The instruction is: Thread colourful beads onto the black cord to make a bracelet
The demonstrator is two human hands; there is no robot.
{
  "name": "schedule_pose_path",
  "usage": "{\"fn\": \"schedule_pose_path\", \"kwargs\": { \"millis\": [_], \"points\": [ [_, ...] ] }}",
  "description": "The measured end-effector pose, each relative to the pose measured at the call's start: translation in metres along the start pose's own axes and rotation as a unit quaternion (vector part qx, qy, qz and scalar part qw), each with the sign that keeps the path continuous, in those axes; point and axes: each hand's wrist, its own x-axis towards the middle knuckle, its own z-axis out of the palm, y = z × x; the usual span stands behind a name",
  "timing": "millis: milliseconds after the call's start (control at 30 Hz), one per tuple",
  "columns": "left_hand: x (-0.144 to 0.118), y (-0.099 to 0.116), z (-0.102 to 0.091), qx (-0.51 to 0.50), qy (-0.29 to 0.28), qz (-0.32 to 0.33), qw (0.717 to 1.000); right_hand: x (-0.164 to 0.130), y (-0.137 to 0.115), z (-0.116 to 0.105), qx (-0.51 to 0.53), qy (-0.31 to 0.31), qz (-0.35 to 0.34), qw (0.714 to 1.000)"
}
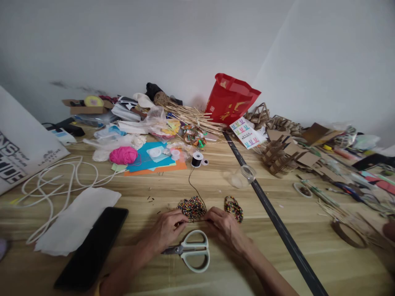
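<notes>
My left hand and my right hand are both closed in a pinch, with a short stretch of thin cord running between their fingertips. Just behind the fingers lies a heap of small multicoloured beads. A dark cord leads from a white-rimmed spool of black cord down past the beads to my right fingers. Beside my right hand rests a coiled strand of beads. Scissors with pale handles lie on the table below the hands, blades pointing left.
At left are a black phone, white paper and a looped white cable. Pink yarn, coloured sheets and a red bag stand farther back. A clear round container sits by the dark strip; woven craft pieces lie right.
</notes>
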Motion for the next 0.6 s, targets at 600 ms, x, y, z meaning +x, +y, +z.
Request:
{"fn": "schedule_pose_path", "kwargs": {
  "millis": [600],
  "points": [
    [-0.002, -0.002, -0.006, 0.075, -0.104, -0.010, 0.992, -0.030, 0.007, -0.018, -0.022, -0.075, 0.118, 0.990]
  ]
}}
